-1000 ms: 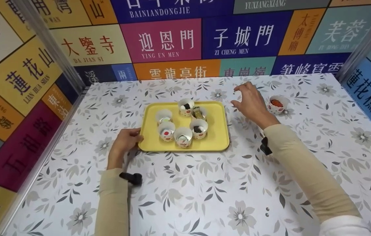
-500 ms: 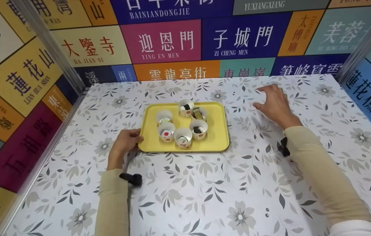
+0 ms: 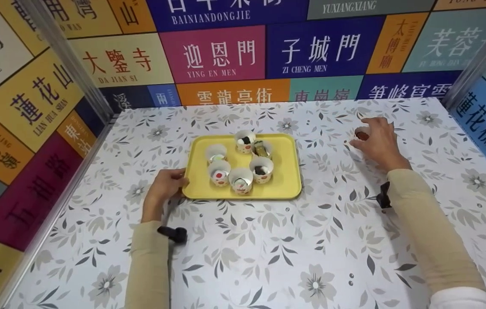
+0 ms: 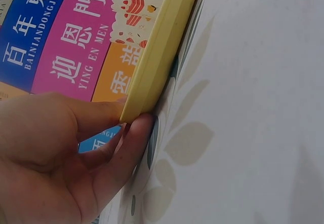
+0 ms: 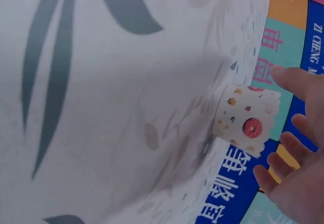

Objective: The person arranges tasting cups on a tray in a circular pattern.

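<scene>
My left hand point(image 3: 164, 187) pinches the left edge of a yellow tray point(image 3: 283, 186), which lies on the table. In the left wrist view, the thumb point(image 4: 98, 116) is at the rim's upper side and the fingers are beneath. Several patterned paper cups stand on the tray, including one with a red-and-white item point(image 3: 219, 175) and one with a green-brown piece point(image 3: 261, 149). At the right, my right hand point(image 3: 380, 143) reaches around another paper cup point(image 5: 248, 117), mostly hidden in the head view. Its thumb and bent fingers are spread around the cup's scalloped rim, apparently not gripping it.
A white floral cloth point(image 3: 243, 253) covers the table. Behind it stands a colourful sign-covered wall point(image 3: 212, 53), with similar panels at left and right. Clear corner strips point(image 3: 92, 90) rise at the table's back corners.
My right hand has moved rightward, away from the tray, to the lone paper cup, which it now partly hides. My left hand, the tray and its cups stay in place.
</scene>
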{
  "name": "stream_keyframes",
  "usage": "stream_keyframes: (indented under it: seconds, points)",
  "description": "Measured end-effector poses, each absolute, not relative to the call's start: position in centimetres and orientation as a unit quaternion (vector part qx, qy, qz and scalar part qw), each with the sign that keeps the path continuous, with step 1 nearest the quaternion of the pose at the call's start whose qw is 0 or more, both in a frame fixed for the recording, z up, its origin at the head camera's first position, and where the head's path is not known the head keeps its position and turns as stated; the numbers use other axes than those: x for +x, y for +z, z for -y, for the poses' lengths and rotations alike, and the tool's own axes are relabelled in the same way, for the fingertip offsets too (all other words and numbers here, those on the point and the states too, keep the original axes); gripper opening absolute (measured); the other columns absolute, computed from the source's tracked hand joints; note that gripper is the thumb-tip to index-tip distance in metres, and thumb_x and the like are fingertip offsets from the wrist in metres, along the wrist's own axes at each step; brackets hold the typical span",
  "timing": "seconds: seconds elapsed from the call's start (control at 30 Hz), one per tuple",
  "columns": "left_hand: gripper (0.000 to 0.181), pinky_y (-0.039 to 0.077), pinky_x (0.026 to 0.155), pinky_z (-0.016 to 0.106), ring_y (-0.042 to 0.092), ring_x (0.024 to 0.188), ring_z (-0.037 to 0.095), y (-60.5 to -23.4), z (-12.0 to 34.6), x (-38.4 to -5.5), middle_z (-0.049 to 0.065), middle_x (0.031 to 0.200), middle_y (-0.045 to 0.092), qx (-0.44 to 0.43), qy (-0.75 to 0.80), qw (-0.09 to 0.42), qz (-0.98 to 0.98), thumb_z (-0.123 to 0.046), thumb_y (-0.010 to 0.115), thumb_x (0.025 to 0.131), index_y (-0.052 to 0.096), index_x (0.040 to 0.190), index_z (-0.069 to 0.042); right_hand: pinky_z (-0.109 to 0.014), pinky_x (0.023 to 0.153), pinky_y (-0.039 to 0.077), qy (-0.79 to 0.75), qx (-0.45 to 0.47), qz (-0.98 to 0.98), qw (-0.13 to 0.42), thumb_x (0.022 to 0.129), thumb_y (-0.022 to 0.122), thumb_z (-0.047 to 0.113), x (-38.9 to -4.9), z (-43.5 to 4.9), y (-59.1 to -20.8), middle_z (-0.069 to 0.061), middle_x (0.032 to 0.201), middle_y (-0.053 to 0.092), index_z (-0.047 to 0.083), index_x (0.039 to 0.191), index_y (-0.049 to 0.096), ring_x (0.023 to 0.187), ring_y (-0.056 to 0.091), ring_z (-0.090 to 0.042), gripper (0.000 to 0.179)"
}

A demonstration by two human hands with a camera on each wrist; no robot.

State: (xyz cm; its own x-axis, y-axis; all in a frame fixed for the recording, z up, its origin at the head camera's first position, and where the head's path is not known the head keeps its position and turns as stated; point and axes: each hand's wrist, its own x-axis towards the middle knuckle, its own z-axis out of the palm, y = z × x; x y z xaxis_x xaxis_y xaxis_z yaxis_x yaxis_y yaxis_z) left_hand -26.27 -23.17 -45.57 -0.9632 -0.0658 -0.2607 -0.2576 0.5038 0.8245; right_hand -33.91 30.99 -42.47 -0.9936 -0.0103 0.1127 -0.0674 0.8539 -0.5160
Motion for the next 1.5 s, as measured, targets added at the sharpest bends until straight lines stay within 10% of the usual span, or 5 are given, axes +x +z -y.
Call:
stream_keyframes:
  seconds: [0.33,0.67,1.5]
  points:
    - [0.046,0.055,0.065,0.023,0.067,0.076,0.012,-45.6,23.1,-26.1,0.028,0.129,0.065,-0.081,0.511,0.100,-0.850,-0.002,0.056,0.098,0.051,0.144,-0.001,-0.070,0.115,0.020,0.324,-0.016,0.946,-0.006,0.094,0.068,0.028,-33.9,-32.2,-43.3,-0.033,0.162,0.003,0.003,0.160,0.014,0.146,0.009,-0.056,0.089]
    - [0.046,0.058,0.067,0.025,0.070,0.081,0.014,-45.4,23.1,-26.1,0.028,0.132,0.063,-0.086,0.516,0.111,-0.845,-0.003,0.055,0.099,0.050,0.145,-0.002,-0.067,0.117,0.021,0.349,-0.022,0.936,-0.028,0.095,0.065,0.024,-34.1,-32.5,-43.7,-0.037,0.160,0.004,0.000,0.160,0.000,0.142,0.023,-0.055,0.095]
    - [0.048,0.055,0.064,0.022,0.066,0.076,0.012,-45.5,23.4,-26.1,0.028,0.132,0.063,-0.074,0.500,0.096,-0.857,-0.001,0.057,0.097,0.049,0.145,0.000,-0.062,0.120,0.020,0.315,-0.032,0.947,-0.044,0.095,0.063,0.019,-35.5,-30.6,-41.2,-0.037,0.158,0.017,-0.007,0.157,0.013,0.143,0.023,-0.052,0.084]
